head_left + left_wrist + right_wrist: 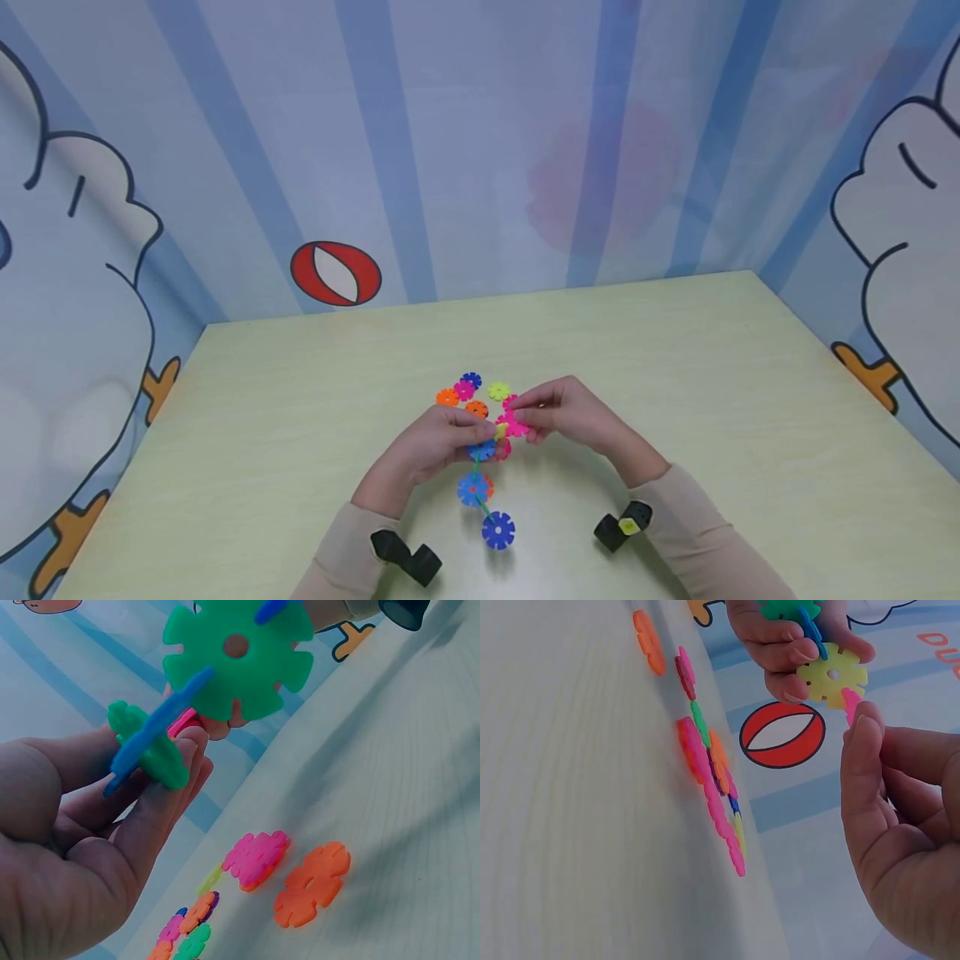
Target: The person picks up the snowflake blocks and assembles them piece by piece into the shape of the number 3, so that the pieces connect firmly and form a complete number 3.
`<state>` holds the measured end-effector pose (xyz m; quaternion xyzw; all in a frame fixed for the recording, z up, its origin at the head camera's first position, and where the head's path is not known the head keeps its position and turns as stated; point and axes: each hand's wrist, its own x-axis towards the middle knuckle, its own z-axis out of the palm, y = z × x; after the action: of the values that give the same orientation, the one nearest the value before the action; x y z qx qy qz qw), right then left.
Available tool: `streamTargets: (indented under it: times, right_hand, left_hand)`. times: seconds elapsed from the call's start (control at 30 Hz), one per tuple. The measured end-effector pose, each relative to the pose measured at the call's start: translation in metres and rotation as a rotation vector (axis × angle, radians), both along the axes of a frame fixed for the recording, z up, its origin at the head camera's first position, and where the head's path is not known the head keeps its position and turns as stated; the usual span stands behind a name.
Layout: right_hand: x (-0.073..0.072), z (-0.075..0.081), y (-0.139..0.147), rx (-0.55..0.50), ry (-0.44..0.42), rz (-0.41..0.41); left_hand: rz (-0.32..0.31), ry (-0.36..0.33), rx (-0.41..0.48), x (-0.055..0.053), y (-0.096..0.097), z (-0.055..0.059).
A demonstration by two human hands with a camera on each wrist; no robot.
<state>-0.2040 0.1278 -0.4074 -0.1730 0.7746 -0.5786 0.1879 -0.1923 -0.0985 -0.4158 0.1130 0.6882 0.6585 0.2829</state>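
Pinching Notched Plastic Discs in Both Hands

Holding a chain of discs (473, 489) above the table (675, 350), the left hand (435, 437) grasps it between thumb and fingers near a green disc. The chain runs from there toward the person, ending in a dark blue disc (498, 531). At its other end, between the hands, is a yellow disc (831, 676). The right hand (573, 417) pinches a pink disc (850, 703) that meets the yellow one's edge. Loose discs (311, 885) lie on the table beyond. On the wall backdrop, orange lettering (943, 652) reads "DU", then a third character cut by the view's edge.
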Motion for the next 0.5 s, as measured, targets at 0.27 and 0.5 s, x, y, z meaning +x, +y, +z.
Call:
streamTargets:
  times: [0.27, 0.5]
  right_hand:
    - [0.0031, -0.0014, -0.0053, -0.021, 0.007, -0.02]
    - [0.0042, -0.0032, -0.0064, -0.018, 0.032, -0.029]
  left_hand:
    - [0.041, 0.033, -0.067, 0.0032, 0.0004, 0.0023]
    - [0.04, 0.04, -0.07, 0.0039, 0.0011, 0.0039]
